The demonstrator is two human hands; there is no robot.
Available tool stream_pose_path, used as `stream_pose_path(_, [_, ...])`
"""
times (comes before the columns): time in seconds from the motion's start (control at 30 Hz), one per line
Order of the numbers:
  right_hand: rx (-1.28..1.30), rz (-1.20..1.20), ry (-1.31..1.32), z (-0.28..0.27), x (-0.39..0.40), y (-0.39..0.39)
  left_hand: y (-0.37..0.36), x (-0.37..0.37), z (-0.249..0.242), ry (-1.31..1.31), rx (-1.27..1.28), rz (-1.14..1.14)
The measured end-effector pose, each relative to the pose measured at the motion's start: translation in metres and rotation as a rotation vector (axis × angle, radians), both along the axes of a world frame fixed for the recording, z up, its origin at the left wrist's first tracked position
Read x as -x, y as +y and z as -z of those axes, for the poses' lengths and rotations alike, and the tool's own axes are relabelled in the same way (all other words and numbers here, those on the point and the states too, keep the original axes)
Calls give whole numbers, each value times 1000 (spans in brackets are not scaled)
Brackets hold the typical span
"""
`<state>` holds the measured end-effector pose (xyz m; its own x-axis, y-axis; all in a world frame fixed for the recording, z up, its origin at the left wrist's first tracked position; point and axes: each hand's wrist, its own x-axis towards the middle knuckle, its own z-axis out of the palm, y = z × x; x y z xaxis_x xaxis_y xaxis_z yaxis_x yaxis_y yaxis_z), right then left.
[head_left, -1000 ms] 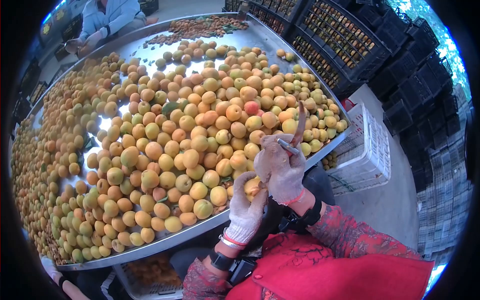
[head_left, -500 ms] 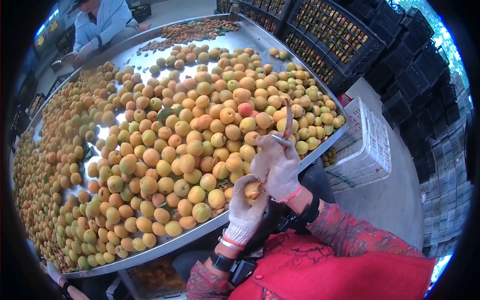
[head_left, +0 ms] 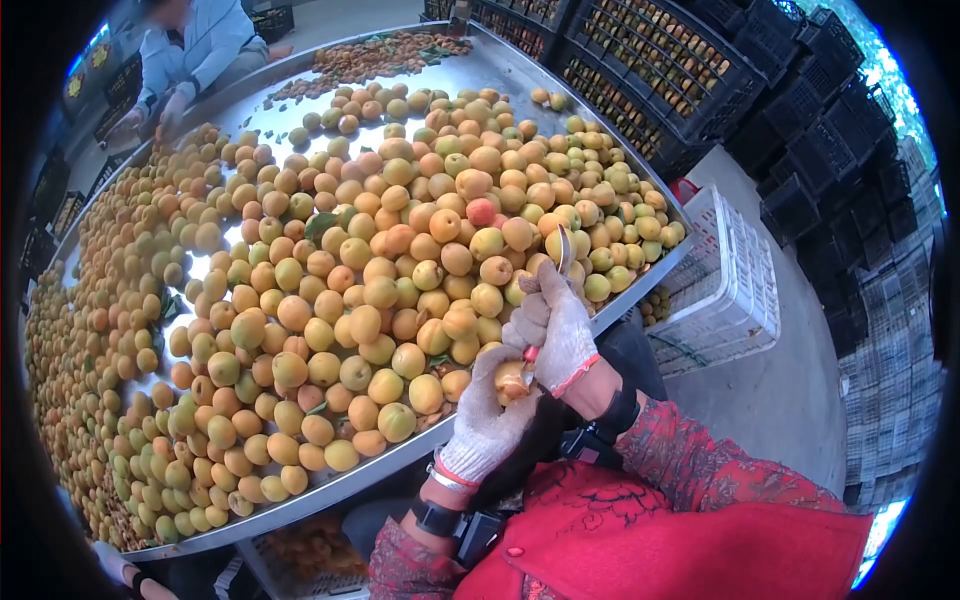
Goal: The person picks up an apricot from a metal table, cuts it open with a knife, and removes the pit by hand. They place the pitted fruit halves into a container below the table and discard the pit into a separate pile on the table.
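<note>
My left hand (head_left: 487, 415), in a whitish knit glove, is closed around an apricot (head_left: 511, 384) whose flesh looks partly cut open. My right hand (head_left: 562, 335), gloved too, grips a knife (head_left: 566, 250); its thin curved metal end sticks up above the fingers. Below that fist, a small red part and a bit of metal show against the apricot; how they join the knife is hidden by the glove. Both hands are close together over the table's near edge. Just beyond them lies a broad heap of apricots (head_left: 385, 292).
The metal table (head_left: 640, 290) has a raised rim. To its right stands a white plastic crate (head_left: 735, 290), with stacked black crates (head_left: 660, 70) of fruit behind. Another person (head_left: 205, 50) works at the far left; a gloved hand (head_left: 110, 562) shows lower left.
My right hand has turned and lowered, bringing the tool's upper end down and its lower part against the apricot. My left hand still holds the fruit. The far person's hands have moved.
</note>
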<state>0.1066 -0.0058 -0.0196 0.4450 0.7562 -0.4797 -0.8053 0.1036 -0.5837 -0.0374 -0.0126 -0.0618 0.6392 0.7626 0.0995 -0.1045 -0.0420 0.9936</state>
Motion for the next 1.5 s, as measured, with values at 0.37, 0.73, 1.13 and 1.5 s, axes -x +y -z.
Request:
stream_pose_path(0.37, [-105,-172,-311,-17,-23,-14,15,6,-9,-109,524,68])
stream_pose_path(0.73, [120,-652,-1159,-6,-1,-46,15,5,20,2,448,-68])
stream_pose_path(1.13, [225,-715,-657,-12,-10,-45,29,6,6,-14,392,-141])
stream_pose_path(1.5, [226,-712,-575,-16,-26,-79,38,4,-6,313,100,-331])
